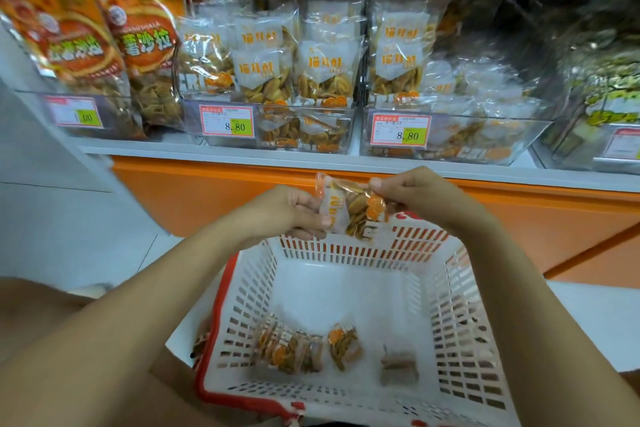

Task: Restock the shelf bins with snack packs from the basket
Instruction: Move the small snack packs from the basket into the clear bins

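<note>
The clear crinkly snack pack with orange print (349,210) sits just above the far wall of the white slotted plastic basket with a red rim (450,288). My left hand (294,210) curls its fingers round the pack's white end. My right hand (415,194) pinches the opposite upper corner, long axis sideways between them. The clear plastic shelf bin (304,108) stands beyond the basket, higher up.

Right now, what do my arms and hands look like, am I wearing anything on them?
The left arm and right arm are bare, no sleeves in view. The left hand and right hand carry no gloves, rings, watch or bracelet that I can see.
</note>
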{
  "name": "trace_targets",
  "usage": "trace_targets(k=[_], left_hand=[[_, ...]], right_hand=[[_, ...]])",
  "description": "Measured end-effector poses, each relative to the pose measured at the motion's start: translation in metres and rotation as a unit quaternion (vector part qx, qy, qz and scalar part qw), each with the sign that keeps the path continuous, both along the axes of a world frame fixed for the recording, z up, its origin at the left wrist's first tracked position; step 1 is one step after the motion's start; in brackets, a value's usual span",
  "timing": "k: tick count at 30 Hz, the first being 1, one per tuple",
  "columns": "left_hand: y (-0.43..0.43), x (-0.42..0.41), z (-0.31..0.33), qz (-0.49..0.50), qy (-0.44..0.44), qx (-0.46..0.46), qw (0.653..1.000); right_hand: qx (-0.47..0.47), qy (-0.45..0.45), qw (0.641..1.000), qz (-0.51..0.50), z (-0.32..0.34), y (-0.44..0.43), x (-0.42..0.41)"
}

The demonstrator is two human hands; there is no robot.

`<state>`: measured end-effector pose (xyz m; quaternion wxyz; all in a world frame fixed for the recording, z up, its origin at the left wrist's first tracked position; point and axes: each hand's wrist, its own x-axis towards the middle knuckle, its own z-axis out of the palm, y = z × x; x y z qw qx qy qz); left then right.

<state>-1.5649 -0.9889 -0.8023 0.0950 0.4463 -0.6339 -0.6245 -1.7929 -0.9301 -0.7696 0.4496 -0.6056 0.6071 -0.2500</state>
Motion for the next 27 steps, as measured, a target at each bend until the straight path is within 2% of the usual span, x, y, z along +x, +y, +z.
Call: trace_targets(k=[6, 9, 13, 16, 18, 22, 24, 27], left_hand=[[-0.008, -0.014, 0.034, 0.038, 0.049, -0.05, 0.997], [-0.012, -0.025, 0.052, 0.038, 0.074, -0.09, 0.992], [-0.02, -0.036, 0.076, 0.048, 0.12, -0.139, 0.982], [-0.026, -0.048, 0.091, 0.074, 0.154, -0.158, 0.973], [-0.031, -0.058, 0.095, 0.094, 0.137, -0.169, 0.971], [-0.043, -0.071, 0.089, 0.077, 0.056, -0.223, 0.97], [-0.047, -0.074, 0.086, 0.071, 0.042, -0.228, 0.97], [-0.051, -0.078, 0.083, 0.081, 0.058, -0.217, 0.971]], right_hand=[[-0.038, -0.011, 0.999, 0.021, 0.02, 0.001, -0.015], [-0.07, -0.034, 0.997, -0.005, 0.026, 0.001, -0.014], [-0.123, -0.022, 0.991, -0.037, 0.034, 0.001, -0.018], [-0.13, -0.078, 0.984, -0.092, 0.043, 0.004, -0.025], [-0.177, -0.124, 0.963, -0.161, 0.047, 0.005, -0.03], [-0.274, -0.198, 0.877, -0.342, 0.052, -0.006, -0.049], [-0.292, -0.16, 0.855, -0.398, 0.053, -0.02, -0.067], [-0.262, -0.064, 0.861, -0.432, 0.054, -0.054, -0.099]])
